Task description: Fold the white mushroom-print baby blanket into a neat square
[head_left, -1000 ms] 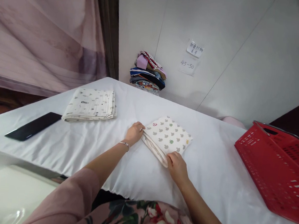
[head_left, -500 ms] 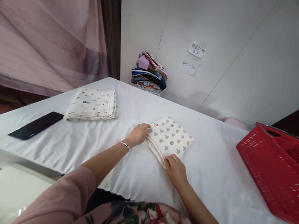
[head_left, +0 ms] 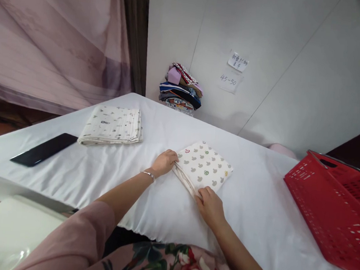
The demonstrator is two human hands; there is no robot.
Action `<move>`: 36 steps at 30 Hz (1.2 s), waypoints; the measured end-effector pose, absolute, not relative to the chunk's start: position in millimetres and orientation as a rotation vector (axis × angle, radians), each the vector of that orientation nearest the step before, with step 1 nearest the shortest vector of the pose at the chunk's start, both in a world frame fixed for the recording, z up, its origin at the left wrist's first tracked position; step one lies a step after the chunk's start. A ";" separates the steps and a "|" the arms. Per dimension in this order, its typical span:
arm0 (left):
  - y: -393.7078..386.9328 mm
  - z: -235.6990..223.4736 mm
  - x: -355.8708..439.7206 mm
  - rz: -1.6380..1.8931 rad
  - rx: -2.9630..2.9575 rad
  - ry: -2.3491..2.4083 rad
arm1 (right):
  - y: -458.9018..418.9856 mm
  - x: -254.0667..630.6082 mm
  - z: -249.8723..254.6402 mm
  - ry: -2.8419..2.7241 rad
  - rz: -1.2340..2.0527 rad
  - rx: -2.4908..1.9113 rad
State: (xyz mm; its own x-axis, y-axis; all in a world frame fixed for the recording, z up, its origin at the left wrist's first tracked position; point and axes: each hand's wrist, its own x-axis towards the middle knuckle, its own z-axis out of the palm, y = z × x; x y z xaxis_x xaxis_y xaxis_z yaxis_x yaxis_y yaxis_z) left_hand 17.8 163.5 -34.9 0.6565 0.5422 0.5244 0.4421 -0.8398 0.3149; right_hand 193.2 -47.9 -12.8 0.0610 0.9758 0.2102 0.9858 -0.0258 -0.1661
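A folded white cloth (head_left: 204, 164) printed with grey, green, red and yellow motifs lies on the white-covered table. My left hand (head_left: 165, 162), a silver bracelet at its wrist, pinches the cloth's left corner. At the near corner, my right hand (head_left: 211, 204) grips the layered edge between thumb and fingers. The folded layers show along the side between both hands. Farther left rests another folded cloth (head_left: 113, 125), cream with small dark prints, untouched.
A black phone-like slab (head_left: 44, 149) lies at the table's left. On the right stands a red perforated plastic basket (head_left: 331, 207). Behind the table's far edge is a stack of folded clothes (head_left: 181, 87); paper notes (head_left: 230, 79) hang on the wall.
My left hand has shifted slightly left and down along the cloth's corner. My right hand has moved slightly left on the near corner, and the layered edge looks more pinched.
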 end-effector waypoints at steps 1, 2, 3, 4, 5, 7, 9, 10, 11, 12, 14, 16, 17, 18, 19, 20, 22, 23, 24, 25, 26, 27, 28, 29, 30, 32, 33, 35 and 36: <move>163.3 -33.0 16.3 0.916 2.728 0.800 | -47.8 192.4 -12.7 -1.982 -0.062 -2.091; 162.8 -31.0 14.9 0.895 2.747 0.788 | -47.8 191.6 -12.5 -1.980 -0.067 -2.104; 162.1 -29.1 13.6 0.874 2.770 0.776 | -47.6 190.8 -12.4 -1.977 -0.071 -2.115; 161.1 -27.3 12.6 0.855 2.795 0.762 | -47.5 190.1 -12.1 -1.976 -0.073 -2.123; 160.1 -25.7 11.9 0.840 2.820 0.745 | -47.2 189.5 -11.8 -1.975 -0.073 -2.130; 158.2 -23.2 11.7 0.817 2.863 0.687 | -46.5 188.8 -10.9 -1.973 -0.070 -2.140; 157.0 -21.5 12.5 0.796 2.890 0.621 | -45.7 188.7 -10.0 -1.972 -0.069 -2.151; 156.8 -20.9 13.1 0.785 2.900 0.595 | -45.2 188.9 -9.6 -1.973 -0.067 -2.158; 156.9 -20.3 13.7 0.774 2.908 0.579 | -44.8 189.1 -9.2 -1.975 -0.066 -2.166; 157.1 -19.9 14.1 0.765 2.914 0.570 | -44.5 189.3 -8.8 -1.978 -0.065 -2.174; 157.8 -19.2 14.4 0.753 2.921 0.562 | -44.1 189.6 -8.0 -1.985 -0.061 -2.183; 158.1 -18.6 14.1 0.751 2.920 0.555 | -44.2 189.5 -6.8 -1.989 -0.053 -2.184; 158.0 -18.2 13.8 0.752 2.917 0.554 | -44.2 189.2 -6.1 -1.989 -0.048 -2.183; 157.7 -17.7 13.5 0.750 2.914 0.555 | -44.2 188.8 -5.2 -1.984 -0.043 -2.183; 157.3 -17.2 13.2 0.749 2.911 0.558 | -44.0 188.3 -4.4 -1.975 -0.036 -2.186; 156.7 -16.5 13.1 0.747 2.906 0.560 | -43.6 187.7 -3.6 -1.962 -0.028 -2.193; 155.1 -14.6 13.3 0.737 2.896 0.558 | -42.0 186.6 -2.4 -1.934 -0.014 -2.221; 154.2 -13.4 13.7 0.728 2.891 0.552 | -40.9 186.2 -2.0 -1.924 -0.009 -2.239; 153.2 -12.2 14.2 0.716 2.888 0.539 | -39.6 185.8 -1.8 -1.918 -0.009 -2.255; 152.1 -10.9 15.0 0.705 2.886 0.526 | -38.2 185.7 -1.6 -1.916 -0.011 -2.264; 151.0 -9.8 15.9 0.698 2.886 0.510 | -36.8 185.6 -1.4 -1.916 -0.010 -2.266; 150.0 -9.0 17.1 0.696 2.888 0.492 | -35.5 185.7 -1.1 -1.918 -0.004 -2.262; 149.1 -8.4 18.4 0.698 2.892 0.471 | -34.3 185.9 -0.7 -1.918 0.004 -2.256; 148.4 -8.2 19.8 0.701 2.900 0.446 | -33.1 186.0 -0.2 -1.917 0.008 -2.252; 147.8 -8.4 21.4 0.705 2.910 0.422 | -31.8 186.0 0.3 -1.916 0.007 -2.249; 147.2 -9.4 24.7 0.707 2.932 0.379 | -29.0 185.7 0.9 -1.922 -0.026 -2.247; 147.2 -10.0 26.3 0.705 2.941 0.367 | -27.3 185.5 0.8 -1.929 -0.052 -2.244; 147.2 -10.6 29.2 0.687 2.960 0.358 | -23.8 185.3 -0.2 -1.951 -0.098 -2.237; 147.1 -10.5 30.4 0.670 2.972 0.356 | -22.2 185.4 -1.1 -1.961 -0.114 -2.237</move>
State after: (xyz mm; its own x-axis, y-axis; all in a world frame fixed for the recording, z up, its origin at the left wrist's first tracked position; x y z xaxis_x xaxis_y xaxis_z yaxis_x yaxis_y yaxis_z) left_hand 30.4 147.1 -10.5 0.8777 0.2407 0.4143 0.2080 -0.9704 0.1229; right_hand 185.4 -22.2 -1.1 0.1349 0.9771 0.1648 0.9895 -0.1244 -0.0731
